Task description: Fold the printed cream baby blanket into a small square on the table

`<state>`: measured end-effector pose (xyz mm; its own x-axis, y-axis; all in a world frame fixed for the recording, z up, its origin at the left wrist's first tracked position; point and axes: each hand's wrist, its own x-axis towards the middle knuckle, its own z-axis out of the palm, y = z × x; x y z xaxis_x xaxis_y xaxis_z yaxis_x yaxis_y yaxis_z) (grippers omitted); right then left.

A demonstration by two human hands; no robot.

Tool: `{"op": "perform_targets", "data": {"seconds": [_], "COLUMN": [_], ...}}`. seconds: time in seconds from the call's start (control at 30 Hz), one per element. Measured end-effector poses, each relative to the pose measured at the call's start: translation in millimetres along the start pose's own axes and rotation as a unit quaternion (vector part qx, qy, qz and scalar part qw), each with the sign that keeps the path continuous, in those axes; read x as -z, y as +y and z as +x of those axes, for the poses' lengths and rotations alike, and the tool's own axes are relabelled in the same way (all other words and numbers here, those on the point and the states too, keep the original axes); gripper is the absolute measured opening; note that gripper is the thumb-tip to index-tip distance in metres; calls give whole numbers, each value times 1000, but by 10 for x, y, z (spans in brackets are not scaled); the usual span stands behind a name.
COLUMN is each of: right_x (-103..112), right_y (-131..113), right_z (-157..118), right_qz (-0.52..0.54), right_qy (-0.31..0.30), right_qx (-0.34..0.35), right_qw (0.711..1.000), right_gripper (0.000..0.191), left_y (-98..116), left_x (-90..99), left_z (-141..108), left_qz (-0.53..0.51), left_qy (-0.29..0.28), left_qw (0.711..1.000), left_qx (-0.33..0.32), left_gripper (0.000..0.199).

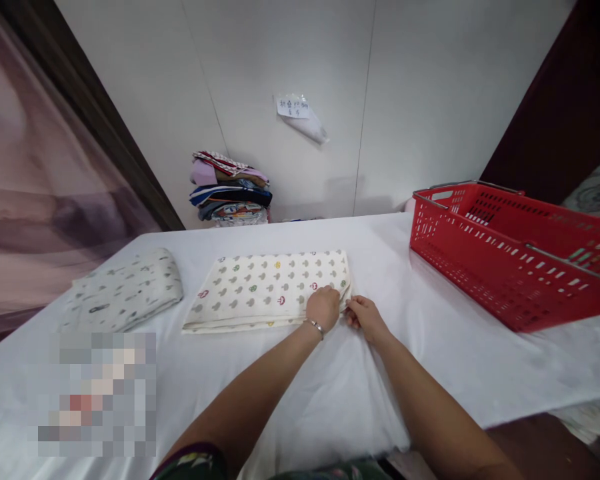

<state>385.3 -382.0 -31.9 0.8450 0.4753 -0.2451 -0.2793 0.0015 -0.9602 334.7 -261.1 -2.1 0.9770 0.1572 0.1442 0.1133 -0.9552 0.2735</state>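
Mushroom-print cloth (260,288) lies folded in a flat rectangle on the white-covered table (220,387), straight ahead of the person, in the head view. The left hand (323,307) rests on its near right corner, fingers curled down over the fabric; whether they pinch it cannot be told. A bracelet (319,327) circles that wrist. Just beside it, the right hand (367,319) grasps the cloth's right edge near the same corner, thumb and fingertips brought together on the layers.

To the left, apart from the first, lies a second folded cloth (125,287), pale with small dark motifs. A red basket (475,283) with metal handles stands on the table's right side. Beyond the far edge rises a stack of folded clothes (230,193), and a paper note (293,107) hangs on the pale wall (430,87).
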Motion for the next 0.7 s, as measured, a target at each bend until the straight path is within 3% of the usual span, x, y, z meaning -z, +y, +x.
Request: {"op": "perform_targets", "data": {"seconds": [0.13,0.47,0.6,0.7], "right_x": [-4,16,41,64], "right_y": [-31,59,65,66], "right_z": [-26,9,1,-8], "right_qz": [12,2,3,8], "right_qy": [3,33,41,38], "right_qx": [-7,4,1,-7], "right_qw": [1000,999,999,999], "right_gripper": [25,34,33,35], "left_y": [44,37,-120,-381], "left_x": [-36,-89,-38,48], "left_z": [-46,-225,-383,-518], "left_qz": [75,44,25,22], "left_qy": [-4,6,8,9], "left_qw": [993,990,992,996], "left_qx": [-93,-133,-123,-92], "left_gripper": [21,25,27,25]}}
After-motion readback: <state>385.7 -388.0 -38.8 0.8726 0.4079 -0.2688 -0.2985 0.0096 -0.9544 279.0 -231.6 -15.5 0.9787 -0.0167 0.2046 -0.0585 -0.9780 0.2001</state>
